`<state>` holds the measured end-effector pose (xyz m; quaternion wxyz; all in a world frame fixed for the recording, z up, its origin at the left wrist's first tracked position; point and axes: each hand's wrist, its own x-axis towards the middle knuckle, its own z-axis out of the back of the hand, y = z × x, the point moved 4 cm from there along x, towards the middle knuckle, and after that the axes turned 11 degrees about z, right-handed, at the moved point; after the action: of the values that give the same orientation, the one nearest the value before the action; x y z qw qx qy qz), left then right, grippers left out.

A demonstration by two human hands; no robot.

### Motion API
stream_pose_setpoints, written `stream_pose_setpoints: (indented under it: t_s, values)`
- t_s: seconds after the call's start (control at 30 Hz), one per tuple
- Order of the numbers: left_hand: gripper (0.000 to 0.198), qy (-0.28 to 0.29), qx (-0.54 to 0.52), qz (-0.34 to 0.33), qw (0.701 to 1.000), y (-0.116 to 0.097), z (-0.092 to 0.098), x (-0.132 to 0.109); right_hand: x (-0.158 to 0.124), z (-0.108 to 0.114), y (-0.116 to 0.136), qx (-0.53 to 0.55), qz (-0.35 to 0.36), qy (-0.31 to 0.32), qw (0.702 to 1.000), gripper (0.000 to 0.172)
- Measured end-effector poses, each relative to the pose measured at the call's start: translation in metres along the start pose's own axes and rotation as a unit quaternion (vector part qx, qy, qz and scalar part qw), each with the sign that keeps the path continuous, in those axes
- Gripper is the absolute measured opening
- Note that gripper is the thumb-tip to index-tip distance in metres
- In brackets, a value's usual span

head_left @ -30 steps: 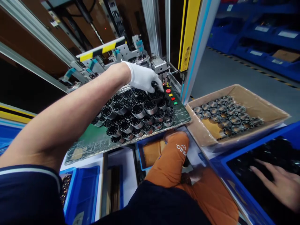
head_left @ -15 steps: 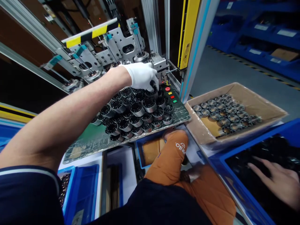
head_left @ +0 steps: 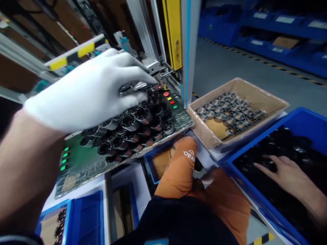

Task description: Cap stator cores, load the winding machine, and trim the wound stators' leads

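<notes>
**At the machine's front: one ring in hand, a full heap beneath it**

Over the far end of the green table (head_left: 84, 160), just before the machine (head_left: 152, 67), the gloved left hand (head_left: 92, 92) is curled about a silvery ring (head_left: 134, 87). Motion blur hides the exact grip, but the fingers look closed on the ring. It sits above the heap (head_left: 127, 131), near the red buttons (head_left: 166, 94), and is not resting on anything I can make out.

Off to the right, the bare right hand (head_left: 288, 177) lies with spread, slack fingers on the dark parts (head_left: 286, 143) in the blue bin (head_left: 304, 117). It grasps nothing that shows.

Judging by how things lie, the work is in mid-run rather than near an end:

- **Heap:** It is stacked in layers and covers most of the table's far half, so dozens of rings are unhandled and only one is in hand.
- **Box:** The cardboard box (head_left: 224, 137) beside the table holds neat rows of lighter rings (head_left: 227, 110) toward its back. A bare patch of cardboard shows at the front, so it is only partly full.
- **Bin:** It looks well stocked, though its contents are too dark to count.
- **Crate:** A blue crate (head_left: 87, 214) low on the left shows only a few rings at its edge.
</notes>
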<state>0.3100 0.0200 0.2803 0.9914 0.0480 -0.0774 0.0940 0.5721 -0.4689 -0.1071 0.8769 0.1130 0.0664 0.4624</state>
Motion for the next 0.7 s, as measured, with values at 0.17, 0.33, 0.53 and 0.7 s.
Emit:
stream_pose_setpoints:
  t_s: [0.17, 0.33, 0.53, 0.7]
  values:
    - [0.058, 0.039, -0.076, -0.088, 0.992, -0.078, -0.034, -0.008, -0.014, 0.006, -0.007, 0.082, -0.054, 0.040, 0.994, 0.041]
    - [0.045, 0.109, -0.053, -0.059, 0.991, -0.161, -0.128, 0.083, -0.023, 0.015, -0.008, 0.136, -0.076, 0.087, 0.984, 0.043]
    - [0.040, 0.299, 0.051, 0.052, 0.951, -0.201, -0.260, 0.186, -0.030, 0.017, -0.001, 0.149, -0.063, 0.112, 0.980, 0.048]
    - [0.045, 0.323, 0.079, 0.046, 0.942, -0.196, -0.304, 0.205, -0.026, 0.011, 0.006, 0.118, -0.055, 0.086, 0.988, 0.026]
